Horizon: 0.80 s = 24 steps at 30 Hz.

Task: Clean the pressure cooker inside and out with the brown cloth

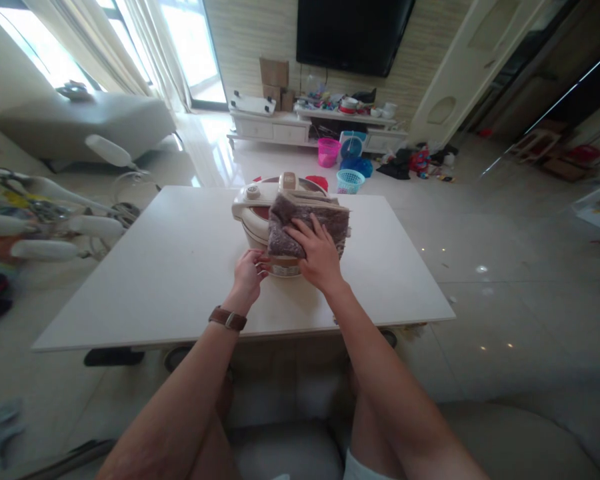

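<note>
An electric pressure cooker (253, 208) with a cream lid and handle stands on the white table (170, 267). Draped over its near right side is a folded grey-brown cloth (285, 240). My right hand (320, 252) lies flat on this cloth with fingers spread, pressing it against the cooker. At the cooker's lower left side is my left hand (251, 270), its fingers loosely curled and apart at the base; whether they touch the cooker I cannot tell. A brown-strapped watch (227, 319) is on my left wrist. The cloth hides much of the cooker's front.
Beyond the table, a pink basket (329, 152) and a light blue basket (351, 180) stand on the tiled floor. A cluttered white TV cabinet (275, 130) lines the far wall. At left are a floor lamp (109, 151) and a grey covered piece of furniture (85, 127).
</note>
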Tool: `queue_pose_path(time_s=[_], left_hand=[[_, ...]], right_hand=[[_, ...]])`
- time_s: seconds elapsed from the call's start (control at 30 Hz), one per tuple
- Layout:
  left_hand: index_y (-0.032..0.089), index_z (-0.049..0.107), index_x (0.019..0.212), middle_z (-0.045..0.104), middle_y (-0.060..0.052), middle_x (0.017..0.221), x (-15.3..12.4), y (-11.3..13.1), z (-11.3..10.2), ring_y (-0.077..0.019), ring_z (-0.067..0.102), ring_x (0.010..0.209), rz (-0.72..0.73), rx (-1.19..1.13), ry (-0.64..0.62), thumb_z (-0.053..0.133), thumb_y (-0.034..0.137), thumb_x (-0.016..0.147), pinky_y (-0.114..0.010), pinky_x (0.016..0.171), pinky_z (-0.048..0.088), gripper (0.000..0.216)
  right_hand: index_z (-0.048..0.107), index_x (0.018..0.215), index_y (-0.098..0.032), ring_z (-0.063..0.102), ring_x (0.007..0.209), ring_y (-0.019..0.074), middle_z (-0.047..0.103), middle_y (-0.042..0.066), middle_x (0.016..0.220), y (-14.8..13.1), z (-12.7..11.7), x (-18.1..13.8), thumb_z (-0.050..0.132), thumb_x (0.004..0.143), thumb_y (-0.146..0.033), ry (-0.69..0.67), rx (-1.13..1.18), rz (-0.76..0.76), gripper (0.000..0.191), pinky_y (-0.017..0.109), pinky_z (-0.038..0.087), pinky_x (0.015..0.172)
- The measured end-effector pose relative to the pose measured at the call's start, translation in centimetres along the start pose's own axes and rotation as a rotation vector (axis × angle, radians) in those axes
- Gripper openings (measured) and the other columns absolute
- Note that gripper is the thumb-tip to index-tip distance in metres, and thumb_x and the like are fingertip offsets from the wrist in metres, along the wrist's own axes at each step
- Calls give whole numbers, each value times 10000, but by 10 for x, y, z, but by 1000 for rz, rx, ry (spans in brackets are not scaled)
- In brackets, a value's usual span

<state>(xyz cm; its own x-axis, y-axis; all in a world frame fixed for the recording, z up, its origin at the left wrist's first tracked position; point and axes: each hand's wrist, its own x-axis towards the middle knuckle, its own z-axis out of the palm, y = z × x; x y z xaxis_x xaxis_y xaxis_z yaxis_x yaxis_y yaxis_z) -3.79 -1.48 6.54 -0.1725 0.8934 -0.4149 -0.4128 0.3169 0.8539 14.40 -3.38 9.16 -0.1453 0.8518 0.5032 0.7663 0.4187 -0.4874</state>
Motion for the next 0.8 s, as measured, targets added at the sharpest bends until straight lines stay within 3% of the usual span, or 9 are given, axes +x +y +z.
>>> queue_pose_path(time_s=[0.07,0.17,0.27,0.37,0.47,0.57,0.7,0.8], left_hand=[[179,587,825,617,10,646,0,-1,1,-89,516,461,-8,-1,1,566,168,735,-191,457,367,93],[175,592,825,613,11,637,1,-1,0,-88,517,454,-10,7,-2,561,163,745,-191,456,369,87],[175,596,832,618,8,638,0,-1,-1,-94,525,456,-3,13,-6,564,166,745,-194,454,371,93],[174,595,836,626,5,652,-1,-1,0,-95,530,463,4,11,-23,580,171,740,-196,459,377,98],[173,590,840,613,13,647,-1,-2,4,-92,522,459,7,-2,-27,580,170,738,-196,463,375,102],[172,585,840,599,22,633,0,-3,8,-88,512,451,8,-9,-8,561,150,733,-191,459,363,112],[174,588,847,602,23,629,-1,-4,8,-90,513,448,21,-20,11,562,150,737,-192,453,356,116],[173,590,841,600,20,623,-3,-5,6,-90,508,442,13,-21,3,570,176,757,-195,449,353,86]], right_hand=[[624,1484,-307,242,1657,282,527,-24,1646,-1,-3,-1,535,761,-36,-4,52,0,778,562,192,1364],[609,1482,-278,309,1630,251,532,11,1641,24,3,-4,525,832,-101,206,250,152,679,519,224,1353],[634,1406,-207,574,1428,273,663,106,1484,49,23,-13,562,924,-277,440,517,498,492,517,375,1268],[674,1272,-164,679,1246,293,752,140,1293,43,51,-32,587,943,-416,505,679,800,424,509,478,1163],[662,1294,-208,643,1310,270,734,105,1350,14,77,-54,643,917,-431,506,738,777,438,451,442,1197],[668,1266,-221,648,1295,254,753,90,1303,-5,89,-62,654,911,-445,522,816,788,421,409,474,1160],[682,1215,-219,671,1210,215,757,61,1271,18,76,-46,660,891,-389,632,863,816,367,370,505,1104],[676,1069,-218,699,1027,167,779,9,1039,46,69,-37,646,847,-270,683,1014,943,230,281,568,915]])
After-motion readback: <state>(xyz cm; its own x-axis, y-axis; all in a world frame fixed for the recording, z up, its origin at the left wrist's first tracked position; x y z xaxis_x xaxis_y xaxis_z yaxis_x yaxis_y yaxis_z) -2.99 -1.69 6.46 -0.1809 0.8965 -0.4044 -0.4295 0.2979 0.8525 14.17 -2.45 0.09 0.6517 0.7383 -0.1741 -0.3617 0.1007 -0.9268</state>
